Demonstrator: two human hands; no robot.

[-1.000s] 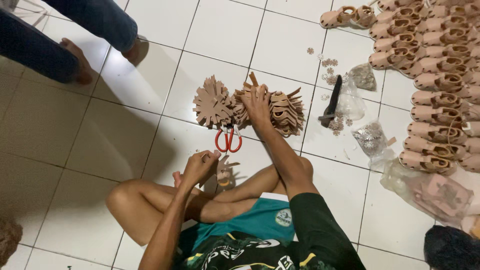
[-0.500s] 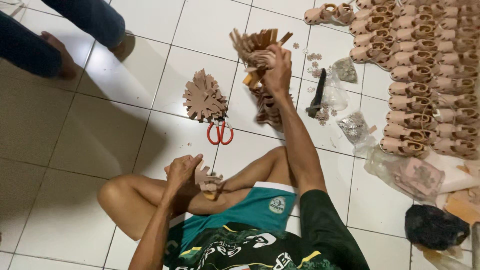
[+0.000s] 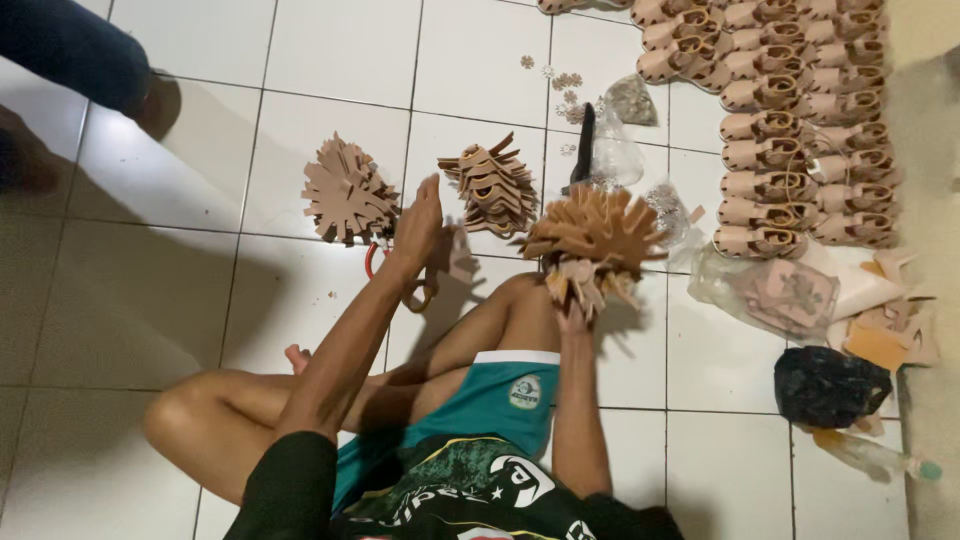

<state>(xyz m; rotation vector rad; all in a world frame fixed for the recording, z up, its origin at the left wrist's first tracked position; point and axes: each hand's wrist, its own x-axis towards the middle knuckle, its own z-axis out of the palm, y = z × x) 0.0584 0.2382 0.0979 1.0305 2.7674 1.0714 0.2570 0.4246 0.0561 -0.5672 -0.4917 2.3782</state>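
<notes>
Change since half a second back: bundle of tan cut-outs (image 3: 592,232) pulled off the far tiles and brought in over the knee, now just at 1 o'clock of centre frame. Gripped from below by right hand (image 3: 574,312), fist tight round the stems, pieces fanning out spiky on top. Left hand (image 3: 420,225) lifted up, flat, fingers straight, holding nothing visible, near 10 o'clock of centre. Means one bunch picked and in hand, two left on floor.

Fanned pile (image 3: 345,190) at 9 o'clock of the left hand, stacked pile (image 3: 492,185) at 2 o'clock of it. Thin, matte, tan sheet stuff, leather-like, floppy, scalloped edges. Red-handled scissors (image 3: 372,262) partly hidden under the left wrist. Glossy white floor tiles (image 3: 330,50). Rows of tan sandals (image 3: 800,130) at 2 o'clock of frame, crinkly clear bags (image 3: 620,150) beside.
</notes>
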